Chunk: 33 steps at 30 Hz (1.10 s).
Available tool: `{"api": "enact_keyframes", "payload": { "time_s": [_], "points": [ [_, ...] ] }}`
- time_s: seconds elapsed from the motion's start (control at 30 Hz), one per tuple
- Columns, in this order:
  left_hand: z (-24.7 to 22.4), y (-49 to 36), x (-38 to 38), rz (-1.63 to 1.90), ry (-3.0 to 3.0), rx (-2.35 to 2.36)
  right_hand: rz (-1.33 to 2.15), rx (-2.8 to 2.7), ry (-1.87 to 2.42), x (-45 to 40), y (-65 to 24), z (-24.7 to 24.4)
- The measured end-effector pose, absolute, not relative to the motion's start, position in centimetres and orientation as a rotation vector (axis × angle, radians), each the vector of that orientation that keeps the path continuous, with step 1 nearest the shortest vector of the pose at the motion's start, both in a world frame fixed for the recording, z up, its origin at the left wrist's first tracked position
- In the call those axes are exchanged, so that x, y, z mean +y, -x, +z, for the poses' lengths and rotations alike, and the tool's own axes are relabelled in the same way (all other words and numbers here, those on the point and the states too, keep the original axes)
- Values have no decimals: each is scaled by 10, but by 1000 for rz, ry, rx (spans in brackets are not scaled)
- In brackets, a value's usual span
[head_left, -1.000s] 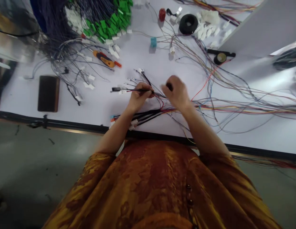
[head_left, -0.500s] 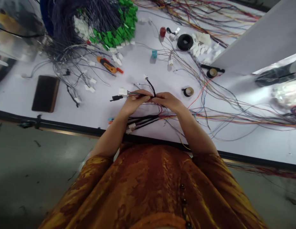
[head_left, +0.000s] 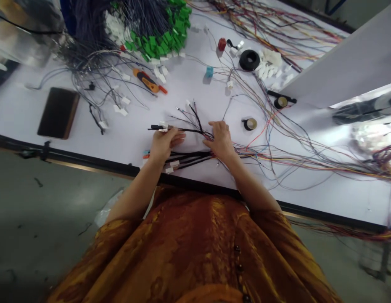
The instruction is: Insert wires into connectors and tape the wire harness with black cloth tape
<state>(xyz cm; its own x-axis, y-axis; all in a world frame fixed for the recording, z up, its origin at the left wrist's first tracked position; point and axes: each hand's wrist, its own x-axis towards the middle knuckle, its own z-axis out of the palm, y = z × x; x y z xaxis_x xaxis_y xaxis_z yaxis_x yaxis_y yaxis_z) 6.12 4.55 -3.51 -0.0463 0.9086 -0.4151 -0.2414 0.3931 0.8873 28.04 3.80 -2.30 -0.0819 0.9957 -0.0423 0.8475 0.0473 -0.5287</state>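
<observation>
black wires [head_left: 189, 159] between both hands [head_left: 220, 141]

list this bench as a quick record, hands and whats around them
left hand: fingers at thin black wires, by a white connector
right hand: spread flat over the wires' junction, multicoloured wires trailing right
below hands: black wire bundle
rest: orange-handled screwdriver, roll of tape, green connectors
</observation>
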Motion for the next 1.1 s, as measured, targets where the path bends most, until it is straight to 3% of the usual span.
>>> {"api": "enact_keyframes", "payload": {
  "time_s": [0.1, 0.2, 0.37, 0.63, 0.93, 1.1],
  "points": [
    [-36, -46, 42, 1187, -894, 1486, 551, -1996, 1840, 27, -279, -28],
    [-21, -39, 36, 1355, -1490, 1688, 525, -2018, 1804, 17, -276, -32],
    [-21, -66, 43, 988, -2193, 1395, 474, -2144, 1847, 9, -268, -33],
    [-58, -85, 80, 786, -2208, 1398, 549, -2072, 1604, 16, -297, -30],
    [-35, -99, 88, 223, -2286, 1548, 324, -1897, 1870, 180, -384, -5],
    [-41, -96, 91, 353, -2149, 1489, 259, -2010, 1941, 250, -354, -15]
  ]
}}
